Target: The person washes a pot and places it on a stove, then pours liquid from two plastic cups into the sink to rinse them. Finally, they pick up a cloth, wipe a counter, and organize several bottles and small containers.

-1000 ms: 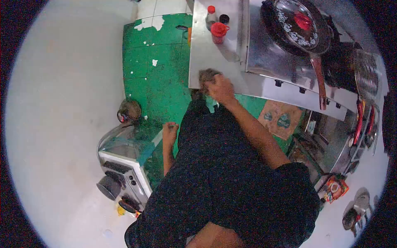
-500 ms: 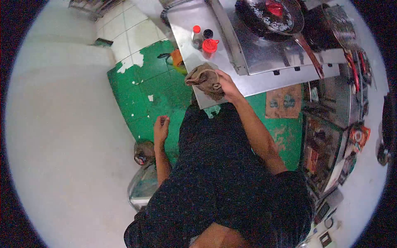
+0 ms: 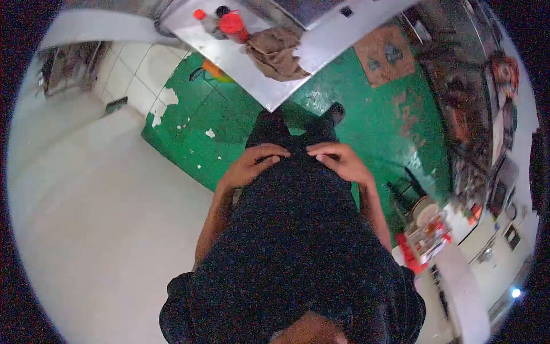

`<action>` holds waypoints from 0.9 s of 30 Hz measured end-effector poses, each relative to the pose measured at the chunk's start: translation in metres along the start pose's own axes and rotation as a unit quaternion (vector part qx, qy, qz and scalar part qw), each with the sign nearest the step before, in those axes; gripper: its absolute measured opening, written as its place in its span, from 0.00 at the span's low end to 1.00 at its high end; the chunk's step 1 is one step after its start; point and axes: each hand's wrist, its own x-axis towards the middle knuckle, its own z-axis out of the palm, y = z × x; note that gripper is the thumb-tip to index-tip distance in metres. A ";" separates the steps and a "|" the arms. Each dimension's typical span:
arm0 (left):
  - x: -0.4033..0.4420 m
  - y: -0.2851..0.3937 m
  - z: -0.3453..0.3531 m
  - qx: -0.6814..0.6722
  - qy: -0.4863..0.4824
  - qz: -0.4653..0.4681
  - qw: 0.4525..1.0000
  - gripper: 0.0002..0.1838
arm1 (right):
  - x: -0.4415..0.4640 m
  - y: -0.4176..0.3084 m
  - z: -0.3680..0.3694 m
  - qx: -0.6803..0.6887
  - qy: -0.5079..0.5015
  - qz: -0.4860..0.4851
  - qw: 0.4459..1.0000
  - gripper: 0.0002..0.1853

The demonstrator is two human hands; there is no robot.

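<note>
My left hand (image 3: 254,165) rests against the dark clothing (image 3: 275,229) at the front of my body. Its fingers are stretched towards the middle, with the thumb apart from them. Facing it, my right hand (image 3: 342,162) lies on the same clothing in a similar pose, and a small gap separates the two sets of fingertips. Nothing shows in either hand. A crumpled brown cloth (image 3: 277,54) lies on the metal table (image 3: 269,94) near its corner, away from both hands.
A red-lidded jar (image 3: 234,27) stands beside the cloth, and a red-capped bottle (image 3: 199,14) and a black cap (image 3: 222,11) are behind it. Flattened cardboard (image 3: 385,56) lies on the green floor (image 3: 366,114). Cluttered shelves (image 3: 458,109) line the right side.
My right hand has let go of the brown cloth, which now lies on the table. Both hands have come together at my front. The view has turned right, and the frying pan is out of sight.
</note>
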 end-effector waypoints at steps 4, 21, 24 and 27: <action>0.016 -0.001 0.027 0.033 -0.038 0.063 0.997 0.10 | -0.082 0.026 0.006 0.034 0.166 -0.053 0.984 0.11; 0.141 0.090 0.321 0.350 -0.388 0.094 0.848 0.09 | -0.400 0.157 0.010 0.072 0.517 -0.019 0.852 0.05; 0.150 0.116 0.384 0.343 -0.431 0.040 0.834 0.09 | -0.435 0.167 0.019 0.109 0.550 0.010 0.828 0.04; 0.169 0.125 0.432 0.352 -0.489 0.009 0.798 0.10 | -0.451 0.188 0.036 0.162 0.600 0.027 0.783 0.04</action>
